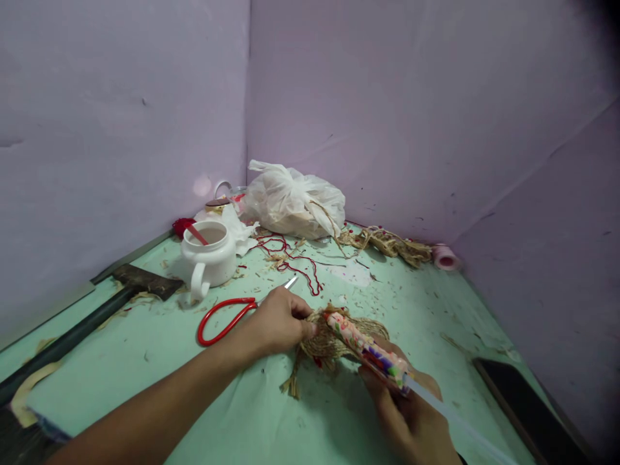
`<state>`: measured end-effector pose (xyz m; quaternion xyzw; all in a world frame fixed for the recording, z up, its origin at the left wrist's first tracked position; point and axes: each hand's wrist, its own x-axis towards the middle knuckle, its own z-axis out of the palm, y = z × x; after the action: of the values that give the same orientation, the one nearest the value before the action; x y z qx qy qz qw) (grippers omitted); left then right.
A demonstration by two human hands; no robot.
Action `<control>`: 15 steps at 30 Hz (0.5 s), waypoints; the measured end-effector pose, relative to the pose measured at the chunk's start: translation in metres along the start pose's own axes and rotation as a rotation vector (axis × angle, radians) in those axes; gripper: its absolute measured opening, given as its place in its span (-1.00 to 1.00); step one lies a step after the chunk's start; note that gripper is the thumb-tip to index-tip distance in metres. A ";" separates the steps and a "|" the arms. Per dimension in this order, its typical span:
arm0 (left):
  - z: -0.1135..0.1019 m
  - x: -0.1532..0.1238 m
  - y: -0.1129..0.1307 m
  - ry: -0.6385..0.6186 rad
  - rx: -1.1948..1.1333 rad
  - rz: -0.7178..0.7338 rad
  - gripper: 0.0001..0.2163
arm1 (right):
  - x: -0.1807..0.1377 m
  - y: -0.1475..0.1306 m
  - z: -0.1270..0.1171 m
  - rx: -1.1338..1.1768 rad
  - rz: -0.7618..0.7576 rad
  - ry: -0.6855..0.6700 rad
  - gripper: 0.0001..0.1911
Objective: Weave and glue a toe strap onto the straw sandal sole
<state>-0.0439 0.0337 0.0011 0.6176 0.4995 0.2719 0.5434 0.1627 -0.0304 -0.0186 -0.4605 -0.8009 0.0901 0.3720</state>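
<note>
My left hand pinches the left edge of a bundle of braided straw-coloured cord, thumb and fingertips closed on it. A frayed tuft hangs from its lower left side. In my right hand is a flower-patterned glue gun, its tip pointing up and left at the top of the cord. A translucent glue stick trails from its back end. The contact between tip and cord is hard to make out. Beside my left hand lie red-handled scissors, their blades partly hidden behind it.
On the left are a hatchet-like tool and a white mug. A tied plastic bag, red yarn, more braided cord and a pink roll lie toward the back. A dark phone rests at the right.
</note>
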 end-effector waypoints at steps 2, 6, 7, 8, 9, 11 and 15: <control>0.000 -0.001 0.002 0.013 0.022 -0.007 -0.86 | 0.000 -0.001 -0.001 0.001 -0.004 0.004 -0.65; 0.001 -0.001 0.003 0.041 0.059 0.006 -0.89 | 0.000 -0.002 -0.003 -0.005 -0.006 -0.012 -0.66; 0.002 -0.001 0.003 0.048 0.069 0.011 -0.89 | 0.000 -0.003 -0.004 -0.011 0.001 -0.023 -0.66; 0.002 -0.002 0.003 0.056 0.081 0.018 -0.90 | 0.000 -0.003 -0.005 -0.017 0.013 -0.032 -0.66; 0.003 -0.002 0.003 0.067 0.092 0.026 -0.90 | 0.000 -0.003 -0.006 -0.023 0.027 -0.041 -0.66; 0.004 -0.004 0.004 0.087 0.116 0.052 -0.90 | 0.000 -0.005 -0.009 -0.031 0.051 -0.056 -0.66; 0.005 -0.008 0.009 0.126 0.150 0.088 -0.89 | 0.001 -0.010 -0.010 -0.030 0.090 -0.022 -0.68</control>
<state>-0.0396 0.0256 0.0103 0.6595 0.5239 0.2959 0.4507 0.1621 -0.0372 -0.0061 -0.5008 -0.7845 0.0997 0.3518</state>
